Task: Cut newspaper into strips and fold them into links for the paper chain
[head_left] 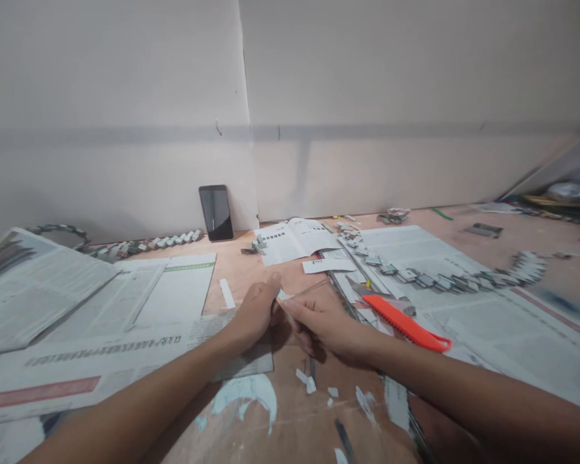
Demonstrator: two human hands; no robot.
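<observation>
Head view: the left hand and right hand are meeting near the tabletop centre, fingers clamping together on a small paper strip. An orange cutter is lying just beside the right hand, toward the right edge.

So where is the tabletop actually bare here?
Bare wood shows between the phone and the left hand, beside a paper strip, and far right behind the folded-paper chain. Newspapers crowd the left; sheets and the orange cutter crowd the right. Scraps litter the near edge.
</observation>
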